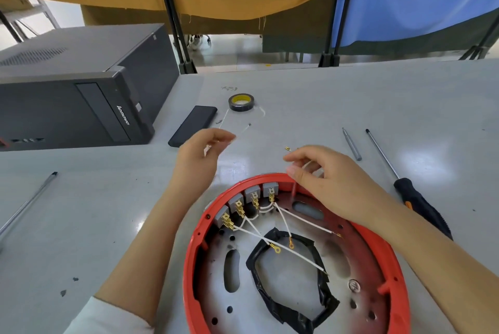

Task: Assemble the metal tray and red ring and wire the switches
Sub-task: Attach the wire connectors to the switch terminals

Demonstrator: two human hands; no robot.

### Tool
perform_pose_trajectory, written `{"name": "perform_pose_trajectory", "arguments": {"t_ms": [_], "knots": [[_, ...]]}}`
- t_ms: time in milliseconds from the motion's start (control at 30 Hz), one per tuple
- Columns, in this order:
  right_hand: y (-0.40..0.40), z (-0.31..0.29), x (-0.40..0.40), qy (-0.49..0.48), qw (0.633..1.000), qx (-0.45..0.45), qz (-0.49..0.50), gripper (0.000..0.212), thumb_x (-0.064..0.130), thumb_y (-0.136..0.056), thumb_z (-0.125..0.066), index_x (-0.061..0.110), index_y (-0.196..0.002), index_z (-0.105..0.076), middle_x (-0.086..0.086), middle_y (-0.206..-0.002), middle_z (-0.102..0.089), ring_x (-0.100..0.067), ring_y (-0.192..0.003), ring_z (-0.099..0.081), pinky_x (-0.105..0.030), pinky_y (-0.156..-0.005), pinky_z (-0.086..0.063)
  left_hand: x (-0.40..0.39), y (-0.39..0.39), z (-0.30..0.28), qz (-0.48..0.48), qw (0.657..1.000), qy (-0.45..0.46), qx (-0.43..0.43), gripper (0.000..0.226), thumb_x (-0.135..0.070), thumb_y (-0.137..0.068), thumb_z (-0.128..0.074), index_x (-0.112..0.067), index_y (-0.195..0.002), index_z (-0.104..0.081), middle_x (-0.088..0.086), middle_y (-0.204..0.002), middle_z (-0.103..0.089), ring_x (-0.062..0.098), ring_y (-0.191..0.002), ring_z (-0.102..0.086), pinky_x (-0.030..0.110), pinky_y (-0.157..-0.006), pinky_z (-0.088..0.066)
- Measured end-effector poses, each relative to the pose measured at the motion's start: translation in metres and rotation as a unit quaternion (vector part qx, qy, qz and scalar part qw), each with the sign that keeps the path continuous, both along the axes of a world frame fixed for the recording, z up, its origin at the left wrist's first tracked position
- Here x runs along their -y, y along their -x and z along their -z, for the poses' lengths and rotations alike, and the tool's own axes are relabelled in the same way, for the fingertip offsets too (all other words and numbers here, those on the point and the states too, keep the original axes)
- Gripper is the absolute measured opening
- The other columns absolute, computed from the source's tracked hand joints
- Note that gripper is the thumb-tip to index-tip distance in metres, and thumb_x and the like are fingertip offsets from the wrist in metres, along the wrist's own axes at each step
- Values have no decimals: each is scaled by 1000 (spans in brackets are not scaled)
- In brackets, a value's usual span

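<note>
- The left hand hovers over the tabletop, its grip pinching a thin white wire whose far end runs out beyond the fingertips toward the tape roll; lifted this way, the wire is kept free of the ring's edge.
- The right hand sits at the far rim of the red ring, thumb and forefinger closed on what looks like another white wire, though blur makes its end hard to read.
- Directly under and just nearer than both grips lies the metal tray, seated inside the red ring, so that part of the assembly looks done.
- Four grey switches line the ring's wall just below the right grip, brass terminals facing inward; white leads fan from them across the tray, several ending loose, so wiring seems unfinished.
- A screwdriver lies to the right of the right grip, within reach, probably for terminals or screws.
- A small brass connector rests between the two grips, presumably waiting for a wire.
</note>
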State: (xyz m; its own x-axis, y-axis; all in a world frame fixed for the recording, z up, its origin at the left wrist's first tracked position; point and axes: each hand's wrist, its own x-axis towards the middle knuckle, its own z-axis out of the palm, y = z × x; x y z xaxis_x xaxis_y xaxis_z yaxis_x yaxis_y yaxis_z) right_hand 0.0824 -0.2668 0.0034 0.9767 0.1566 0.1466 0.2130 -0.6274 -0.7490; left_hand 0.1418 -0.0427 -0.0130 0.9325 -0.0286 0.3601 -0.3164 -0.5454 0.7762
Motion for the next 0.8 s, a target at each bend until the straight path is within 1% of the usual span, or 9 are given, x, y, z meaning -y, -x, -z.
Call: {"name": "perform_pose_trajectory", "arguments": {"t_ms": [133, 233, 300, 367, 433, 500, 633, 733, 800], "knots": [[7, -16, -3, 8, 994, 112, 8, 37, 26, -88, -61, 31, -123, -53, 14, -111, -51, 1, -97, -50, -12, -79, -38, 1, 27, -34, 42, 999, -2, 11, 39, -6, -96, -53, -42, -84, -61, -21, -94, -67, -9, -93, -60, 2, -80, -43], [18, -35, -7, 61, 977, 205, 13, 44, 25, -86, -67, 25, -127, -54, 8, -117, -47, -7, -109, -43, -19, -93, -32, 2, 55, -51, 94, 986, -107, 85, 38, 4, -95, -49, -29, -89, -66, -9, -97, -66, 4, -96, -60, 6, -82, -42], [28, -47, -13, 125, 962, 244, -7, 31, 29, -85, -68, 25, -116, -65, 7, -110, -55, -13, -110, -43, -25, -96, -31, 3, 72, -57, 120, 971, -153, 138, 35, 10, -92, -48, -17, -96, -70, -3, -96, -65, 11, -96, -57, 8, -84, -40], [39, -55, -19, 183, 945, 270, -19, 14, 31, -87, -66, 24, -98, -73, 8, -97, -66, -17, -102, -53, -38, -91, -36, 4, 88, -63, 133, 968, -143, 156, 36, 13, -89, -48, -14, -97, -70, -3, -96, -65, 10, -96, -56, 7, -85, -38], [53, -58, -22, 212, 936, 281, -12, 15, 33, -89, -63, 23, -92, -74, 9, -89, -71, -17, -94, -60, -40, -92, -34, 4, 103, -66, 136, 969, -127, 164, 38, 15, -89, -47, -15, -97, -69, -5, -96, -63, 8, -96, -56, 8, -85, -39], [67, -60, -24, 215, 936, 276, -23, 21, 37, -92, -58, 24, -96, -73, 10, -88, -72, -13, -86, -62, -36, -93, -34, 1, 114, -66, 141, 968, -116, 170, 40, 15, -89, -46, -17, -96, -69, -5, -96, -63, 8, -96, -57, 11, -86, -42], [91, -57, -27, 132, 971, 170, -100, 44, 57, -91, -32, 34, -109, -66, 16, -70, -64, -9, -71, -58, -19, -74, -40, 0, 131, -61, 129, 974, -94, 158, 37, 6, -92, -50, -26, -93, -68, -9, -96, -63, 8, -99, -56, 17, -89, -42], [103, -50, -29, 83, 982, 146, -90, 54, 65, -88, -22, 38, -117, -59, 2, -80, -70, -14, -79, -63, -36, -75, -48, 4, 145, -58, 100, 984, -43, 142, 33, -7, -93, -57, -40, -93, -62, -18, -100, -62, 1, -104, -54, 10, -91, -37], [109, -47, -30, 62, 982, 166, -69, 56, 64, -88, -20, 37, -120, -57, -2, -81, -70, -14, -78, -63, -41, -75, -49, 9, 153, -54, 53, 992, 22, 113, 24, -19, -93, -61, -40, -105, -58, -18, -111, -59, -2, -106, -54, 8, -91, -38]]}}
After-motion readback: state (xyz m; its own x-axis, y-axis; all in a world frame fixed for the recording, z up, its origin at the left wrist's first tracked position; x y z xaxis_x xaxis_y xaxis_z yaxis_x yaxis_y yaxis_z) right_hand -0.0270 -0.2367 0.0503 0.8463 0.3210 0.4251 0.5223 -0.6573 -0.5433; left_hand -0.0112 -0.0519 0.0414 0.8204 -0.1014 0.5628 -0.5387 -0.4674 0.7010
